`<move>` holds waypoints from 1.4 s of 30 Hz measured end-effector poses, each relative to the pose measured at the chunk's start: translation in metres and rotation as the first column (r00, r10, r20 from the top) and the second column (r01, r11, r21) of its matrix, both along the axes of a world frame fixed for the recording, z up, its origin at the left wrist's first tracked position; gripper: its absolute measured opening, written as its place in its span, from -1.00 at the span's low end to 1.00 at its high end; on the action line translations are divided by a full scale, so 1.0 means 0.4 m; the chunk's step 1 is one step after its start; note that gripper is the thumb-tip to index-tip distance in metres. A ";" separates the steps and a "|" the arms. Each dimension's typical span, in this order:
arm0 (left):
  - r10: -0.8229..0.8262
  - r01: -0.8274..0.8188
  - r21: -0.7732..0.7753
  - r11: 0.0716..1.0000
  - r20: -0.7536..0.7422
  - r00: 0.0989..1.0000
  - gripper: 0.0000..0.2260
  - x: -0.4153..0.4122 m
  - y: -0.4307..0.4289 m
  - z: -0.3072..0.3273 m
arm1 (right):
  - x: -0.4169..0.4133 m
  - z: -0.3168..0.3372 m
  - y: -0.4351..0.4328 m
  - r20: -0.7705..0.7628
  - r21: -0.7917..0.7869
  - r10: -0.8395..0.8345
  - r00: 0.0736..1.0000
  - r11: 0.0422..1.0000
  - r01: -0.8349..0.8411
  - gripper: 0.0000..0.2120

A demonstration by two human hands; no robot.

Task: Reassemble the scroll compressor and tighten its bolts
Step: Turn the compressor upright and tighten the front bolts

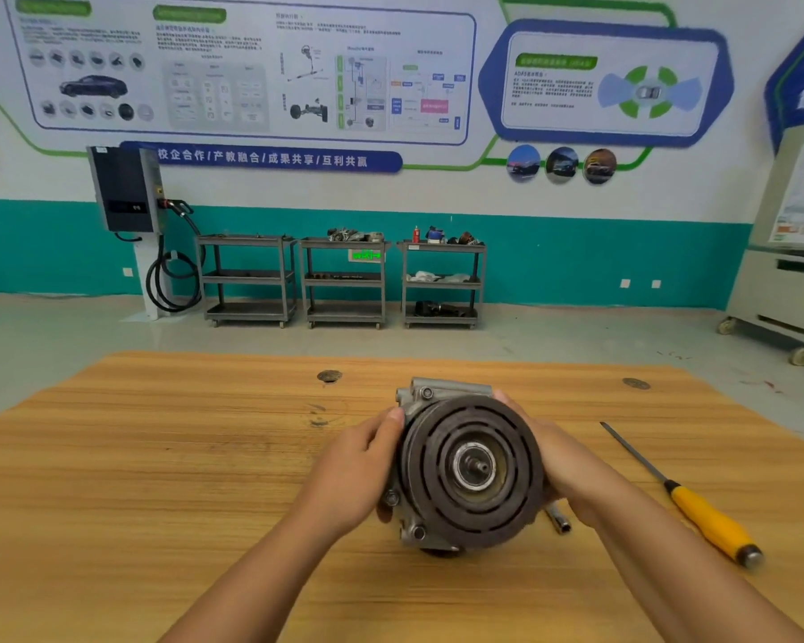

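The scroll compressor (465, 466) stands on the wooden table (159, 480) with its dark slotted pulley face turned toward me and a shaft at its centre. Bolt heads show at the top left, lower left and left side of its grey housing. My left hand (358, 471) grips the left side of the housing, thumb on the pulley rim. My right hand (562, 461) grips the right side, fingers curled behind the pulley. A small metal socket piece (559, 517) lies on the table just under my right hand.
A screwdriver-like tool with a yellow handle (711, 522) lies on the table to the right, shaft pointing away. Two dark knots mark the table's far part. Beyond the table stand three metal shelf carts (344, 280) and a wall charger (126, 190).
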State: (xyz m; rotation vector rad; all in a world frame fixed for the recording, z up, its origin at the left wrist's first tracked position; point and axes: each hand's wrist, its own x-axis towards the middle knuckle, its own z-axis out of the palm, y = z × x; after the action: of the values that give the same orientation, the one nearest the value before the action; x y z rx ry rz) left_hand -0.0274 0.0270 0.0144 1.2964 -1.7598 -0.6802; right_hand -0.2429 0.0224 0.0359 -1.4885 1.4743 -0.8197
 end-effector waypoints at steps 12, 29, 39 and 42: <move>0.086 0.015 0.466 0.885 -0.195 0.977 -0.35 0.010 -0.100 0.034 | 0.001 0.060 -0.091 0.000 0.200 0.006 1.000 0.980 -0.006 -0.38; 0.167 0.053 0.466 0.883 -0.418 0.893 -0.66 0.009 -0.142 -0.063 | 0.018 -0.079 -0.180 0.316 0.109 -0.090 0.945 0.992 0.058 -0.54; 0.014 -0.003 0.142 0.990 -0.077 0.997 -0.19 0.031 -0.125 -0.171 | -0.142 -0.178 -0.138 -0.498 -0.168 -0.340 0.798 0.940 0.296 -0.77; -0.088 0.092 0.131 0.987 -0.032 0.996 0.17 0.013 -0.135 -0.179 | -0.116 -0.210 -0.128 -0.745 -0.145 -0.244 0.621 0.968 0.206 -0.75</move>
State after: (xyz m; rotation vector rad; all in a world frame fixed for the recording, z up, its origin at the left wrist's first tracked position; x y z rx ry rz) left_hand -0.0223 -0.0270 -0.0570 1.2963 -1.7859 -0.8740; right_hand -0.2894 -0.0288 -0.0480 -1.8179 2.3205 -0.3404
